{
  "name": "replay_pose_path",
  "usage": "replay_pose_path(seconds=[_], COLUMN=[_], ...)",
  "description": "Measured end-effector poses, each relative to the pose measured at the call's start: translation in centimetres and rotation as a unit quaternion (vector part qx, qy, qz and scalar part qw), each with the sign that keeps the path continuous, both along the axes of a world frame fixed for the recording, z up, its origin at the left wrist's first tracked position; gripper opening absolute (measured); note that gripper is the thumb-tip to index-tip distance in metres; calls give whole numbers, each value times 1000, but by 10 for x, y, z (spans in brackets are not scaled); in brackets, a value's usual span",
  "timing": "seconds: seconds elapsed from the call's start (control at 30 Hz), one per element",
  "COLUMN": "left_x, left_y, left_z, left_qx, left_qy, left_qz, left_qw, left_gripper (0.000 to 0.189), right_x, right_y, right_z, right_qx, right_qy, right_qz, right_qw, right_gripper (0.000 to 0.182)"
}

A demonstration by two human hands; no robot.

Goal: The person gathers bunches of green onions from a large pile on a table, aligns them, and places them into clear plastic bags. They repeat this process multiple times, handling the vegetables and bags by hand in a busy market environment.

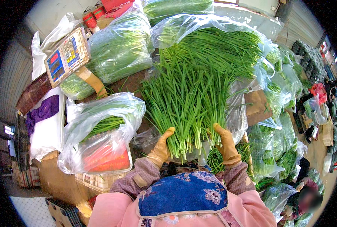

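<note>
A large bunch of long green leafy stalks, apparently garlic chives [182,105], lies before me with its pale cut ends towards my body. My left hand [160,147], in a yellowish rubber glove, grips the left side near the cut ends, thumb on top. At the right side, my right hand [226,144] in a matching glove holds the stalks the same way; the fingers of both hands are hidden beneath. The leaf tips reach a larger pile of chives [219,51] in an opened clear plastic bag [182,21].
On the left, an open plastic bag of chives [106,124] rests on a scale platform with a red surface [109,161]. A scale display [68,56] stands behind it. Bagged greens [120,54] lie farther back and along the right [273,136]. Another person [307,195] is at lower right.
</note>
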State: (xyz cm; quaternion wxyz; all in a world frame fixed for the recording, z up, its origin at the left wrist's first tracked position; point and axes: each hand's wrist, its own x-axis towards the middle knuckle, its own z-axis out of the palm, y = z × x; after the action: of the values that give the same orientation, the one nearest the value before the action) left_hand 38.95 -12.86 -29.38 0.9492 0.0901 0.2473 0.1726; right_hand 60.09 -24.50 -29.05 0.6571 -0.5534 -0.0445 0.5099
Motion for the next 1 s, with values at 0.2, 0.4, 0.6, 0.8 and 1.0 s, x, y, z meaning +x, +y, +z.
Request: replay_pose_path(seconds=[0.2, 0.4, 0.6, 0.8, 1.0], left_x=[4, -2, -20, -30, -45], left_y=[-10, -4, -5, -12, -8], left_z=[33, -9, 7, 5, -66], left_qx=[149, 68, 85, 105, 23], left_qy=[42, 60, 5, 8, 37], left_qz=[-42, 23, -20, -59, -33], left_qw=[987, 996, 996, 993, 998], left_gripper=[63, 49, 68, 59, 47], right_x=[-85, -106, -31, -45, -15], right_y=[21, 23, 21, 29, 56], right_z=[35, 58, 42, 16, 16], right_qx=[-103, -6, 64, 77, 135], right_qy=[-584, -705, -345, -352, -653], right_qz=[269, 295, 56, 90, -36], right_qw=[759, 645, 935, 929, 745], right_gripper=[66, 60, 34, 35, 22])
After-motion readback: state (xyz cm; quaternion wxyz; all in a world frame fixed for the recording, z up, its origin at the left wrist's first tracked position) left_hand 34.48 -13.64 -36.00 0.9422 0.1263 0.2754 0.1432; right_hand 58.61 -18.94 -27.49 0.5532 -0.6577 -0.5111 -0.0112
